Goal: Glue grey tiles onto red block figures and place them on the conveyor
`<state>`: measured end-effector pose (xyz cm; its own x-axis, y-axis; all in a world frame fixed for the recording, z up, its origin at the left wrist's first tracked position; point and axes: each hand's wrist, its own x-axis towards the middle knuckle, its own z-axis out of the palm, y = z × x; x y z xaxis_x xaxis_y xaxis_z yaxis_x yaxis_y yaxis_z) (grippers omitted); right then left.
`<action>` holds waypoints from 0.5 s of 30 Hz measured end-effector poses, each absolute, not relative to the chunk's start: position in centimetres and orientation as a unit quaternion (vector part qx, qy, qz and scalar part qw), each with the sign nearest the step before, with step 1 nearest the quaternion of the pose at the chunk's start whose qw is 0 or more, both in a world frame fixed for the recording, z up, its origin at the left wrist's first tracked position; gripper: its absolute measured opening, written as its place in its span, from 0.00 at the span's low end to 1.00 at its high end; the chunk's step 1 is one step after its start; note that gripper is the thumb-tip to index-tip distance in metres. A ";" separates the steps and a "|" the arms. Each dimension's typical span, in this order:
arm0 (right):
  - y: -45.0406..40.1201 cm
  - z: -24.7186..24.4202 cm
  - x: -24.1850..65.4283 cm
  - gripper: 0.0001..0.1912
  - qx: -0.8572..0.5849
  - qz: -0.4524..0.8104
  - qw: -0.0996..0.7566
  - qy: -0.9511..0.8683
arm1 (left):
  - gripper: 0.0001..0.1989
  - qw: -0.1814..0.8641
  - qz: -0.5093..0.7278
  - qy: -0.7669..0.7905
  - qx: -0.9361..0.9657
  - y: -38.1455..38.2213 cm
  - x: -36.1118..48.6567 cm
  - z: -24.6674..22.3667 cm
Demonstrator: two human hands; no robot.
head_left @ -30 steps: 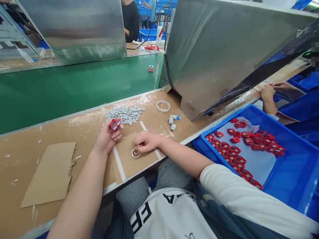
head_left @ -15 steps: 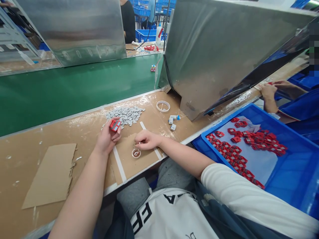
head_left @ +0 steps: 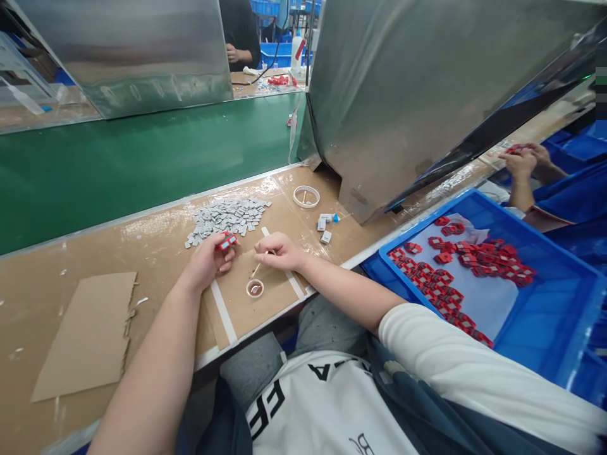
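My left hand (head_left: 213, 258) is closed around a small red toy car part (head_left: 227, 241) with pale blue-grey windows. Pinched in my right hand (head_left: 279, 252) is a thin stick (head_left: 256, 270), its lower end just above a little round cup (head_left: 255, 289) of brownish liquid. The cup sits on a cardboard sheet (head_left: 244, 309) with white tape strips at the table's front edge. Just beyond my left hand spreads a pile of small grey pieces (head_left: 226, 217).
A blue bin (head_left: 559, 328) of red toy parts (head_left: 436, 287) stands at my right. Large metal panels (head_left: 427, 95) rise behind the table, beside a green belt (head_left: 142, 158). A tape ring (head_left: 306, 196), grey blocks (head_left: 325, 237) and torn cardboard (head_left: 85, 335) lie around. A co-worker's hands (head_left: 524, 161) are at far right.
My right hand has lifted the stick out of the cup. The red part in my left hand has turned and tilted. The whole view has shifted slightly.
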<state>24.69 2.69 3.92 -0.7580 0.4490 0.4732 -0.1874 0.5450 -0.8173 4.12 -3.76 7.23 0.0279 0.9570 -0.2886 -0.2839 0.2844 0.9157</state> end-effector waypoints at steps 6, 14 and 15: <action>2.5 3.1 24.5 0.29 -0.031 0.442 0.242 -0.864 | 0.24 0.521 0.596 0.501 0.350 -3.5 3.9 6.9; 2.4 4.4 24.8 0.28 -0.155 0.462 0.463 -0.740 | 0.30 0.573 0.460 0.573 0.363 -3.6 3.2 6.4; 2.4 4.5 24.8 0.28 -0.175 0.455 0.484 -0.727 | 0.29 0.566 0.445 0.584 0.374 -3.7 3.1 6.3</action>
